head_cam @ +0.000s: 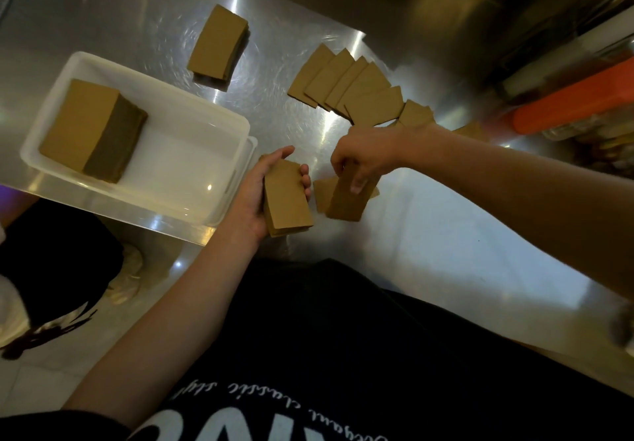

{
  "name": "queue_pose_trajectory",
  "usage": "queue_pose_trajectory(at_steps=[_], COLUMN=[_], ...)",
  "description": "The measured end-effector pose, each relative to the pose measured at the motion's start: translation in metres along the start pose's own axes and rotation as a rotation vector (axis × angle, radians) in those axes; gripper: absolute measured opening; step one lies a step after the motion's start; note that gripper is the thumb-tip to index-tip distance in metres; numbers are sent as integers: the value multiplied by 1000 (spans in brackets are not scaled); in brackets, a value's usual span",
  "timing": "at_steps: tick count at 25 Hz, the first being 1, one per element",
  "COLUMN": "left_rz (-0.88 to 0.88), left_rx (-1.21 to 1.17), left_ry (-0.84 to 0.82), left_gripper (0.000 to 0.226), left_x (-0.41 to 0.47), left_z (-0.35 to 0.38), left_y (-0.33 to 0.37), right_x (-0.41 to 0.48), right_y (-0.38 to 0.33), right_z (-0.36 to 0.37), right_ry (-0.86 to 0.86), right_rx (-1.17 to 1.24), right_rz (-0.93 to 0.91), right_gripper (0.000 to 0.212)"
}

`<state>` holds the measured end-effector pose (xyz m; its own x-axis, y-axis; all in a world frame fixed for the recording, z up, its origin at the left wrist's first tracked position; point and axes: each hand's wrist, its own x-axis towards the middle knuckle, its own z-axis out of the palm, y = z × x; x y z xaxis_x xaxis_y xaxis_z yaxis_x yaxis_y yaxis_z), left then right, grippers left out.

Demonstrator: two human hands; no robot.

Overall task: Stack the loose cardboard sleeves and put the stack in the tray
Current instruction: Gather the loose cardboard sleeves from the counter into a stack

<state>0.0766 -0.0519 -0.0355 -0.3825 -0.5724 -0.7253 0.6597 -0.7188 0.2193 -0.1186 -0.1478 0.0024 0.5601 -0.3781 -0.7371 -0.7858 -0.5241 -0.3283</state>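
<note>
Two bundles: my left hand (260,190) grips a stack (288,203); my right hand (367,159) pinches loose sleeves (344,200) at its three o'clock. I should square edges before joining them; the tray (178,152) sits at ten o'clock.

A steel table (267,107) lies under the right hand's (363,162) grip. Far right of that grip stands an orange-lidded container (576,104) (blurred). Nearer than the grip is a black shirt (343,337) with white lettering, and down to its left a pale shoe (127,279).
</note>
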Motion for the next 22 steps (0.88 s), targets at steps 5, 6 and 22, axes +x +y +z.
queue_pose_trajectory(at_steps=[5, 6, 22], left_rz=[6, 10, 74], left_rx=[-31, -38, -47], left_ry=[13, 17, -5], left_gripper=[21, 21, 29], left_x=[-10, -10, -9], left_z=[6, 6, -7], left_y=[2, 2, 3], right_x=[22, 27, 42], right_y=[-31, -35, -8], right_z=[-17, -16, 23], right_ry=[-192, -219, -130], right_rx=[-265, -292, -754], right_rz=[-29, -10, -351], right_gripper=[26, 23, 76])
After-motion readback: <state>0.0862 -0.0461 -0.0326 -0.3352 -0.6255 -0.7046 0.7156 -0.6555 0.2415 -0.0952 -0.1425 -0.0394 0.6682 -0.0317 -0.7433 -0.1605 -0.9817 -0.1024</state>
